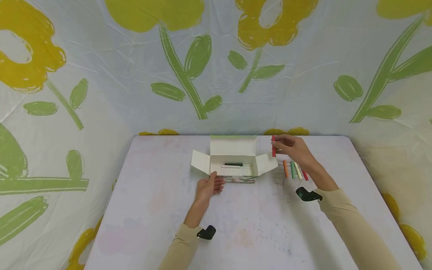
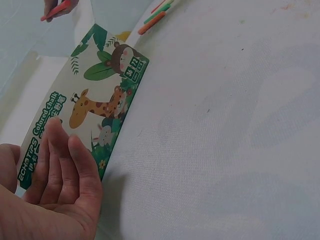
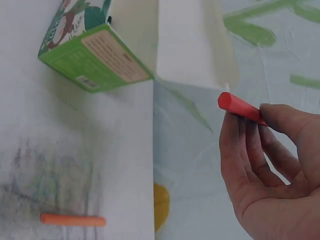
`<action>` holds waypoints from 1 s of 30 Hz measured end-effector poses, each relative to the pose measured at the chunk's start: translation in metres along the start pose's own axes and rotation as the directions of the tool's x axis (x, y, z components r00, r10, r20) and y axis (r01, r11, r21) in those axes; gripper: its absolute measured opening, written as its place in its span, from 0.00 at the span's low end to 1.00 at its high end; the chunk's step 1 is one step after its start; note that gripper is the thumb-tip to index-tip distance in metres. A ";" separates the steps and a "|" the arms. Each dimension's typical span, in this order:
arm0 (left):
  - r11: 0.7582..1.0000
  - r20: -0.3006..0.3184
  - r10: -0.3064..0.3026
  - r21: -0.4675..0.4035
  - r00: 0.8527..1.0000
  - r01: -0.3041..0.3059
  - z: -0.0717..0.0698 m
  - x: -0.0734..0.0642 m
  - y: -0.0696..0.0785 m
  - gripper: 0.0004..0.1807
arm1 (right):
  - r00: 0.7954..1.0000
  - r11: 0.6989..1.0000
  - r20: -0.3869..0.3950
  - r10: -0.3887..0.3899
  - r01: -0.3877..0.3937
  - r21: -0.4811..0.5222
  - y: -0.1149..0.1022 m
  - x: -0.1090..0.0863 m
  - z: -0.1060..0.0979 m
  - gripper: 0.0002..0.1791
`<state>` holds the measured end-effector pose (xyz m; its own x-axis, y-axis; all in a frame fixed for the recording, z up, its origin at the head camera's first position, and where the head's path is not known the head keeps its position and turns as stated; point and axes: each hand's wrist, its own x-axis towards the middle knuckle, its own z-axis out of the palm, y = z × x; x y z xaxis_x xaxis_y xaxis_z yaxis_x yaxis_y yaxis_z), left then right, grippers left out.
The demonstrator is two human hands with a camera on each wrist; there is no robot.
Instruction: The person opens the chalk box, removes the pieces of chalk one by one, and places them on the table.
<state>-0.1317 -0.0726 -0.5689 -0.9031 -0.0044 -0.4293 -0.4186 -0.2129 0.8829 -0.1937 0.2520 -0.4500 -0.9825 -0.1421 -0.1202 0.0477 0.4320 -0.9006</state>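
Observation:
An open chalk box printed with cartoon animals stands near the back of the table, its flaps spread. My left hand grips its front wall near the left corner, thumb at the rim and fingers against the printed face. Inside lie a white chalk and a dark chalk. Above the box's right flap, my right hand pinches a red chalk stick between thumb and fingertips.
Right of the box, an orange chalk, a green chalk, a pale yellow chalk and another red chalk lie side by side on the white table. A flower-printed cloth hangs behind the table's back edge.

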 end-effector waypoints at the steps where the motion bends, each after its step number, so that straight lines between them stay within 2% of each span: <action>1: 1.000 0.005 -0.003 0.002 1.000 0.003 0.000 0.000 0.001 0.27 | 1.000 1.000 -0.008 0.013 -0.013 0.000 0.002 -0.001 -0.004 0.27; 6: 1.000 0.038 -0.016 0.005 0.999 0.016 0.000 -0.011 0.019 0.25 | 0.998 0.998 -0.039 0.057 -0.058 -0.011 0.015 -0.007 -0.020 0.31; 8: 1.000 0.044 -0.022 0.009 0.999 0.022 0.000 -0.012 0.021 0.24 | 0.996 0.997 -0.050 0.080 -0.081 -0.019 0.020 -0.009 -0.025 0.34; 14: 1.000 0.032 -0.020 0.000 0.999 0.020 -0.002 0.002 0.002 0.27 | 0.990 0.990 -0.073 0.124 -0.129 -0.062 0.036 -0.016 -0.038 0.38; 22: 1.000 0.008 0.005 0.000 1.000 -0.005 0.000 0.001 -0.001 0.27 | 0.980 0.985 -0.119 0.161 -0.167 -0.041 0.065 -0.025 -0.052 0.38; 30: 1.000 0.004 0.006 -0.007 1.000 -0.006 0.000 0.003 -0.003 0.26 | 0.969 0.981 -0.157 0.189 -0.195 -0.023 0.098 -0.036 -0.060 0.38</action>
<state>-0.1332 -0.0720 -0.5726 -0.9058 -0.0017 -0.4236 -0.4129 -0.2200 0.8838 -0.1646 0.3531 -0.5086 -0.9716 0.0835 -0.2214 0.2343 0.4714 -0.8502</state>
